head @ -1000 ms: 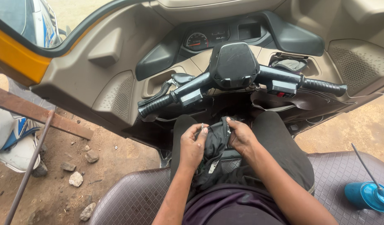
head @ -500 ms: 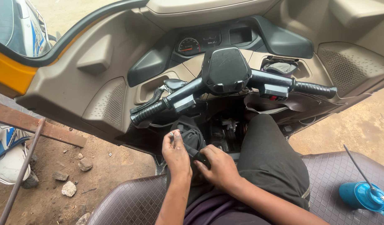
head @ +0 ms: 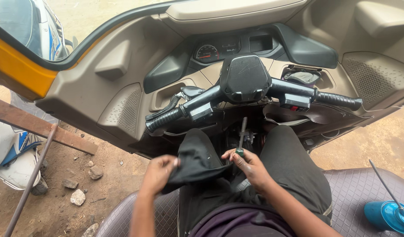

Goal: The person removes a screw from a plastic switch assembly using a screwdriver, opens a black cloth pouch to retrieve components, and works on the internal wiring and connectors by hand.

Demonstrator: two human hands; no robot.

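From the head camera we're looking down from the quilted seat (head: 355, 193) of a three-wheeler, knees tucked under the handlebar (head: 245, 94). Our right hand (head: 250, 166) is closed around a screwdriver (head: 241, 137), shaft pointing up toward the dark gap beneath the steering column, green handle pinched in the fingers. Our left hand (head: 160, 172) is clenched on one edge of a black cloth (head: 195, 160), which drapes across the lap between both hands and touches the right hand's knuckles.

How far along? By our reading, we're in the early part: the tool is out and in hand, yet its tip hangs in open air, touching no screw or panel that we can make out. The area behind the column is too dark to tell whether anything there is loosened. The dashboard (head: 123, 83) and instrument dial (head: 207, 52) look intact.

Off to the right on the seat sits a blue oil can (head: 386, 216), well apart from both hands. Outside on the left, stones (head: 79, 196) lie on the dirt near a rusty beam (head: 39, 127).
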